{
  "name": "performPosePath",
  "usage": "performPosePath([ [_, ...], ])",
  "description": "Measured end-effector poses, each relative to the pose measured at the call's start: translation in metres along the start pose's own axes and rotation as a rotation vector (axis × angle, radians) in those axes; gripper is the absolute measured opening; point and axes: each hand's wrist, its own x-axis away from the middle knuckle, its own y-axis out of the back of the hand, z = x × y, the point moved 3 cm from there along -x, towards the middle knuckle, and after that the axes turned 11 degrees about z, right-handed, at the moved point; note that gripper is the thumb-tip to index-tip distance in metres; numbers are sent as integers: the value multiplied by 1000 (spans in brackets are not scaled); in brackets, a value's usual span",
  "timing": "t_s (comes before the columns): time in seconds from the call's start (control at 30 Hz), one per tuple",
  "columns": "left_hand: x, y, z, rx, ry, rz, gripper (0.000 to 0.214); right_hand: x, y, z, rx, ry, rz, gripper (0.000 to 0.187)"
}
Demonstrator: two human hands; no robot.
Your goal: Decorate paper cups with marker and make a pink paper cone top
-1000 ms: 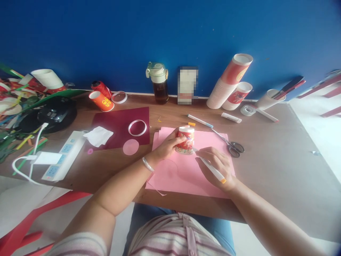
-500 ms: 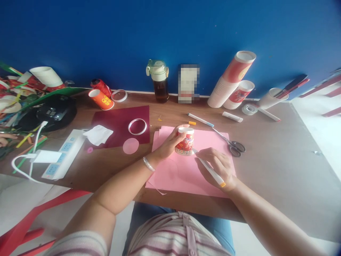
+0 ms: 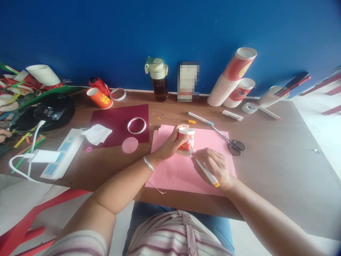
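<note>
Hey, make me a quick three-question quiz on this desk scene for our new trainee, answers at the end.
1. What does the left hand hold?
A) black-handled metal scissors
B) red patterned paper cup
C) white plastic power strip

2. True or false: the slim white marker with an orange end is in the right hand.

3. Fill in: of the two flat white rings, the one nearer the left hand lies on the ____.

Key:
1. B
2. True
3. dark red rectangular sheet

Bottle (image 3: 160, 80) near blue wall (image 3: 106, 39), dark liquid inside. Power strip (image 3: 70, 142) on worktop (image 3: 271, 163), charger (image 3: 45, 156) at it; tissue (image 3: 97, 134) beside far end.
</note>
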Motion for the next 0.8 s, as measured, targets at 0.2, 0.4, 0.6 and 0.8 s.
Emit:
performPosePath([
  [0.2,0,0,-2,-52,-4,5,52,0,-1,0,13,-5,6,26],
  [0.4,0,0,-2,-65,-14,9,51,1,-1,0,-7,5,8,25],
  [0.6,0,-2,-4,-44,-4,8,47,0,-1,1,-4,-6,12,25],
  [0.8,0,-2,-6,-32,11,19,47,3,-3,-2,-14,-13,29,28],
])
